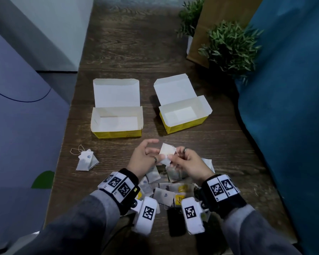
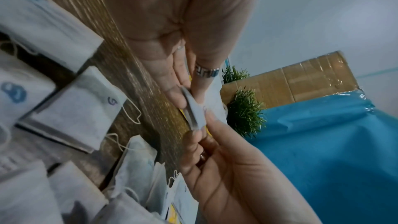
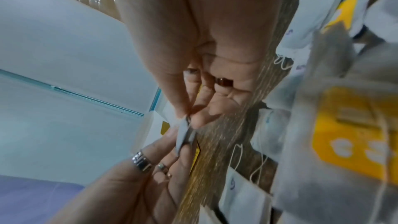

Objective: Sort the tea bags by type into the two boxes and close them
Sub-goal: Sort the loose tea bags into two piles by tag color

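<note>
Two open yellow tea boxes stand on the wooden table, the left box (image 1: 116, 132) and the right box (image 1: 184, 126), both with lids up and nothing inside. In front of them my left hand (image 1: 156, 157) and right hand (image 1: 172, 159) meet over the table and pinch a white tea bag (image 1: 167, 150) between them. The wrist views show the same bag (image 2: 194, 113) (image 3: 184, 134) edge-on between the fingertips of both hands. A pile of tea bags (image 1: 164, 193) lies under my wrists, some with yellow tags, some with blue marks. A small pair of bags (image 1: 87, 160) lies apart at the left.
Two potted plants (image 1: 230, 45), a cardboard box (image 1: 210, 21) and a blue cloth (image 1: 293, 116) border the table on the right. The table's left edge drops off beside the separate bags. A black flat object (image 1: 175, 224) lies near the front edge.
</note>
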### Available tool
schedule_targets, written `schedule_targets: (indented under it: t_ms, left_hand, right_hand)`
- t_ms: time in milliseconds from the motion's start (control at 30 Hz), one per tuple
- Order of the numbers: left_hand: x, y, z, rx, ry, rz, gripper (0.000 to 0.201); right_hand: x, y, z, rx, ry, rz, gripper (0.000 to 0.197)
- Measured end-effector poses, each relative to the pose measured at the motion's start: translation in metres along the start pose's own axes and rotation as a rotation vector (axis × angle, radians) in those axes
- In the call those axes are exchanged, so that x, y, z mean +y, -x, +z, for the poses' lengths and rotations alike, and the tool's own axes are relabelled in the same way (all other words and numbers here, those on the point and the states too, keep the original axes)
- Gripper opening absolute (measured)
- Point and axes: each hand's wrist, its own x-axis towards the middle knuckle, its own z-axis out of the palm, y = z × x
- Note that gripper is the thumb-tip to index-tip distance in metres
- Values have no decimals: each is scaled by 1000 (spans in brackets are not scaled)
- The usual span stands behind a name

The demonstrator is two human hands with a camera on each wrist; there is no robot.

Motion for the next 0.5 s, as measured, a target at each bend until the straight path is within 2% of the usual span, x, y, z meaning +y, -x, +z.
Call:
schedule_targets:
  t_ms: [67,133,200,267,333,367,500]
  left_hand:
    - [-3,-4,5,-21,5,-14,42]
    - [-7,-7,8,-25,-82,7,40]
    - [-9,-9,9,2,-368,106,35]
    - [-12,-9,8,-11,-770,234,34]
    - [-16,-7,7,-50,-1097,232,37]
    - [-19,-6,7,-55,-1187,200,39]
    - [-24,-3,5,-11,-1176,154,45]
  right_hand:
    - [3,-4,-8,86,-2,12,10]
    - [4,-9,-22,193,14,44,8]
    - [5,-17,-39,289,53,65,5]
    - [7,-27,-56,384,104,84,9]
    - [7,-34,-71,454,207,125,15]
    - [7,-36,-76,467,240,134,16]
    - [9,-32,-88,519,392,49,12]
